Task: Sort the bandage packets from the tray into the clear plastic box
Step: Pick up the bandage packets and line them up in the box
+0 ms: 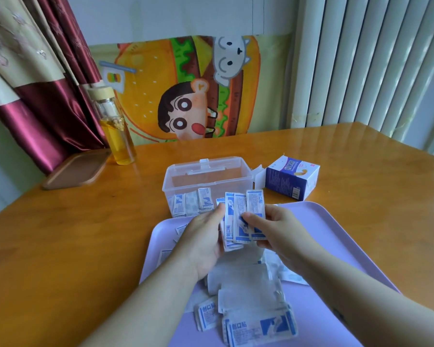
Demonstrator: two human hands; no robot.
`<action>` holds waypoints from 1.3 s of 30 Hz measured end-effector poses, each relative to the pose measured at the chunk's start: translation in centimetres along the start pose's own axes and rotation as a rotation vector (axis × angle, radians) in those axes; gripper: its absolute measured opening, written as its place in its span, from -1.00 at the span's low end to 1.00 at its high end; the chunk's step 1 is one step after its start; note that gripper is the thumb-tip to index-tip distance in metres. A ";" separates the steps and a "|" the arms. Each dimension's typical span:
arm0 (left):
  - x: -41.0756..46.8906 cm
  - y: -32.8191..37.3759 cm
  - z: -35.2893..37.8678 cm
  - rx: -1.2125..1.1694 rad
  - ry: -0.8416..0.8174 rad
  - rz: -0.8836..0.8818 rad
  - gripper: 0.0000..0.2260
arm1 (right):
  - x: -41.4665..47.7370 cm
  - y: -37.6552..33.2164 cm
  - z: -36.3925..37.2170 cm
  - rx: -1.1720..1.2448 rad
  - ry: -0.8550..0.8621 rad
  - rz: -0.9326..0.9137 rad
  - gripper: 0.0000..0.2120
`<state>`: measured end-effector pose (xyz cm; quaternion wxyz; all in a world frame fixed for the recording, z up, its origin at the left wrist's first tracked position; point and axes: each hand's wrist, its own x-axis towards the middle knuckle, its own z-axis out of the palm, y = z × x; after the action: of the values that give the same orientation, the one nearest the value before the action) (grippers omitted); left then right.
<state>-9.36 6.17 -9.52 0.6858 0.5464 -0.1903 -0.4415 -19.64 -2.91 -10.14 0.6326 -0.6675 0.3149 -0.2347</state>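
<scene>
While our left hand [203, 236] and right hand [278, 229] pinch fanned bandage packets [238, 216] | we hold them over the far edge of the tray [336, 234]

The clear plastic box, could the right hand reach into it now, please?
Probably yes: the clear plastic box stands open just beyond the right hand gripping bandage packets, with nothing between them.

Lilac tray [336, 221], blue-and-white packets [243, 216], clear box [208, 176].
</scene>
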 end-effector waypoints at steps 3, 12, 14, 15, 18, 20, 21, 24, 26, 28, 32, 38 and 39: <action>-0.2 -0.4 0.1 -0.018 0.036 0.012 -0.77 | 0.0 -0.2 0.3 -0.012 -0.013 -0.005 -0.92; -0.8 -0.2 0.0 -0.212 -0.006 -0.022 -0.78 | 0.2 -0.5 0.6 -0.154 -0.041 -0.101 -0.93; -1.2 -0.1 -0.1 -0.243 -0.065 -0.092 -0.76 | 0.2 -1.3 0.8 -0.263 -0.095 -0.138 -0.92; -1.3 -0.1 -0.1 -0.248 -0.074 -0.112 -0.78 | 0.2 -1.7 1.0 -0.365 -0.116 -0.166 -0.84; -1.7 0.0 -0.9 -0.261 -0.047 -0.097 -0.81 | 0.8 -2.4 2.0 -0.761 -0.071 -0.306 -0.59; -1.9 0.4 -1.9 -0.296 -0.010 -0.074 -0.76 | 0.7 -2.9 2.4 -0.842 -0.024 -0.392 -0.61; -2.0 0.7 -2.5 -0.321 0.004 -0.062 -0.75 | 0.5 -3.3 2.4 -0.823 -0.026 -0.420 -0.62; -2.7 1.5 -4.3 -0.415 0.065 -0.039 -0.78 | -0.9 -4.5 1.7 -0.894 -0.191 -0.475 -0.68; -3.2 1.8 -5.0 -0.476 0.107 -0.039 -0.81 | -2.1 -4.8 1.0 -1.044 -0.475 -0.425 -0.74; -3.6 1.9 -5.4 -0.537 0.135 -0.044 -0.83 | -3.6 -4.4 0.5 -1.206 -0.713 -0.329 -0.71; -3.6 1.7 -5.0 -0.569 0.154 -0.064 -0.81 | -5.9 -3.0 0.4 -1.508 -0.727 -0.361 -0.57; -3.9 1.6 -4.1 -0.556 0.100 -0.098 -0.77 | -6.2 -2.5 0.6 -1.551 -0.729 -0.302 -0.60; -3.9 1.7 -4.1 -0.558 0.104 -0.096 -0.77 | -6.2 -2.3 0.6 -1.557 -0.744 -0.295 -0.60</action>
<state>-7.70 11.77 -8.49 0.7970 0.3667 -0.0001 -0.4800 -23.26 1.97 -7.34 0.0220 -0.9770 0.0692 0.2005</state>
